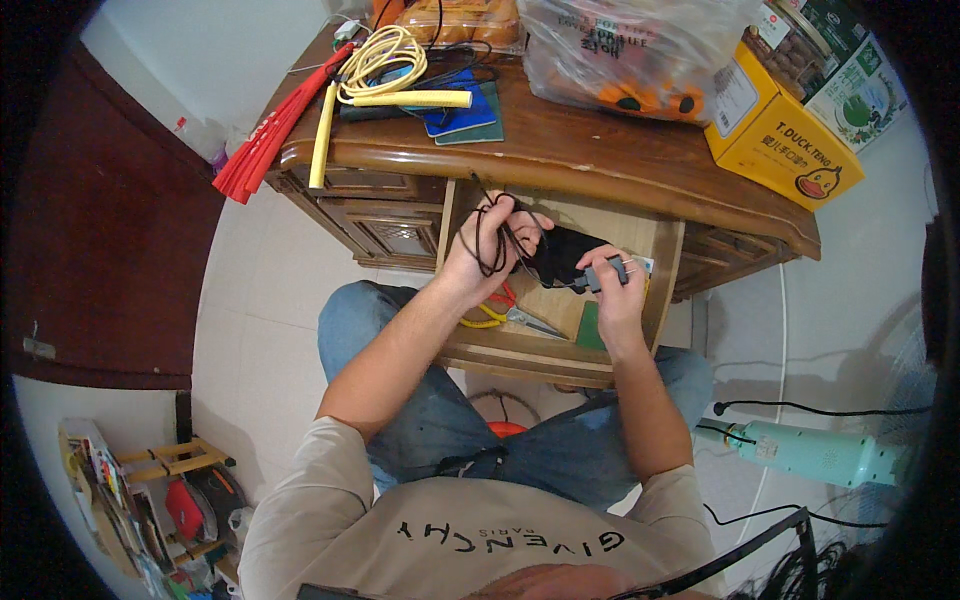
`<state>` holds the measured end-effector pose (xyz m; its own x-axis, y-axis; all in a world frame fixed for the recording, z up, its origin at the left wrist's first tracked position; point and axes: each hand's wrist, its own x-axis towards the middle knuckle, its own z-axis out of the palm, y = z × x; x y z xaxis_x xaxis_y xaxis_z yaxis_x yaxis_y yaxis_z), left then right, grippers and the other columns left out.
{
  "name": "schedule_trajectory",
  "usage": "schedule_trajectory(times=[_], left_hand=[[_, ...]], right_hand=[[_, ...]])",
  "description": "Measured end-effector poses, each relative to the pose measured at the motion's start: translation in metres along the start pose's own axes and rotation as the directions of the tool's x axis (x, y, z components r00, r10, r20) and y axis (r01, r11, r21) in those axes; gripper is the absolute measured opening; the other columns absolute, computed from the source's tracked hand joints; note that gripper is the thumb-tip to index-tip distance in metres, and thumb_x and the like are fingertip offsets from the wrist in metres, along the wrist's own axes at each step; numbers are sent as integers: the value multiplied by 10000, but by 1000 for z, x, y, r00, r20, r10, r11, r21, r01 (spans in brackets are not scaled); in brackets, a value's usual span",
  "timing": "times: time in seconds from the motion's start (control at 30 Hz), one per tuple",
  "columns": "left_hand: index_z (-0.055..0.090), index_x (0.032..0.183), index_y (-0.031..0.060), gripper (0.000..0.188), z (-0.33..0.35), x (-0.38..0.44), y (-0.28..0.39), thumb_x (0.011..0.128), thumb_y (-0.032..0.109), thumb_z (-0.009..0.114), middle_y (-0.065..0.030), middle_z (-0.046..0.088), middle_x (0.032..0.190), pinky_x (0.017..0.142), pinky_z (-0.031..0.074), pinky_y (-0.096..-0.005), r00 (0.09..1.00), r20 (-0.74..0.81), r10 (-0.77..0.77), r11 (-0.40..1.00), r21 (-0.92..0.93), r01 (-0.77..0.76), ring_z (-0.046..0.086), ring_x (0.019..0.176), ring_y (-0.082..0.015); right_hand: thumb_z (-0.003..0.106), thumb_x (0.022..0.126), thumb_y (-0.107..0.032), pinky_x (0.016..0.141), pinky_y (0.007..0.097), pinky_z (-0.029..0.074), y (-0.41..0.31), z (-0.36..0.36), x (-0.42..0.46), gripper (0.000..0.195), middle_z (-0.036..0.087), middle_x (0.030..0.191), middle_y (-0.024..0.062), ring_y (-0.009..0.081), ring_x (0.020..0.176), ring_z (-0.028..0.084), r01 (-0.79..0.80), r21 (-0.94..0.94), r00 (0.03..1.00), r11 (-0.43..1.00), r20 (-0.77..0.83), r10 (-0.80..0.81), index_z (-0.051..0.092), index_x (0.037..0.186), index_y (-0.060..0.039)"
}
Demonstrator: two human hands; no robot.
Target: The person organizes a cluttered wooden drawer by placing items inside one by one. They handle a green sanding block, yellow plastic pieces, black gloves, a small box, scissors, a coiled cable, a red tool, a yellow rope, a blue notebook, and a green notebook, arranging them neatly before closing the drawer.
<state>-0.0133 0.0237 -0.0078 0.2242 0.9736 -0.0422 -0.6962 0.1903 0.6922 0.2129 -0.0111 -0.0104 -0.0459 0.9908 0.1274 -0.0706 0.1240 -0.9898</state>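
Black cable hangs in loose loops around the fingers and thumb of my left hand. From there it runs across to a dark grey plug adapter, its metal prongs pointing right. My right hand grips that adapter. Both hands are over an open wooden drawer. Inside it lie a black cloth-like item, scissors with red and yellow handles, and a green flat piece. Part of the black item is hidden behind my hands.
On the wooden desk are a yellow jump rope, a red strap-like bundle, blue and green booklets, a plastic bag and a yellow box. A mint-green appliance and black cords are at right.
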Motion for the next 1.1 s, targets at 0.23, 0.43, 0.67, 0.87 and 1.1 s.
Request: schedule_trajectory(times=[0.23,0.43,0.67,0.87,1.1], left_hand=[[613,1198,145,263,-13,3,2,1186,397,539,-240,765,1306,802,572,-364,993,104,-60,970,-228,82,737,947,-237],[622,1396,96,403,-14,2,7,1181,424,531,-271,721,1405,988,611,-411,977,214,-7,979,-200,51,766,1091,-324],[562,1547,83,552,-5,-4,19,1194,492,445,-253,634,1549,1075,560,-454,954,298,-20,996,-71,44,705,1277,-356],[500,1628,99,645,-13,-3,17,1182,556,409,-244,608,1587,1145,498,-469,903,425,-65,992,-68,103,654,1364,-361],[565,1520,52,557,-13,-2,16,1197,487,438,-252,694,1451,1079,543,-456,927,374,-33,999,-17,42,701,1280,-349]], right_hand=[[644,1057,-180,725,271,489,0,-4,0,217,736,899,25,91,798,625,34,45,999,998,24,-35,722,916,-35],[649,1049,-175,719,272,482,4,-7,1,214,734,897,28,97,789,615,69,-2,997,998,-15,-69,725,916,-26],[649,1043,-201,677,277,459,4,-23,7,230,723,901,40,105,746,574,56,79,984,995,-175,-42,730,918,-26],[643,1046,-213,645,288,454,8,-27,11,226,715,922,52,111,732,567,22,241,985,970,-172,20,721,946,-25],[635,1060,-184,666,285,476,13,-30,10,214,714,929,56,109,777,587,55,232,989,971,-144,-22,722,971,-11]])
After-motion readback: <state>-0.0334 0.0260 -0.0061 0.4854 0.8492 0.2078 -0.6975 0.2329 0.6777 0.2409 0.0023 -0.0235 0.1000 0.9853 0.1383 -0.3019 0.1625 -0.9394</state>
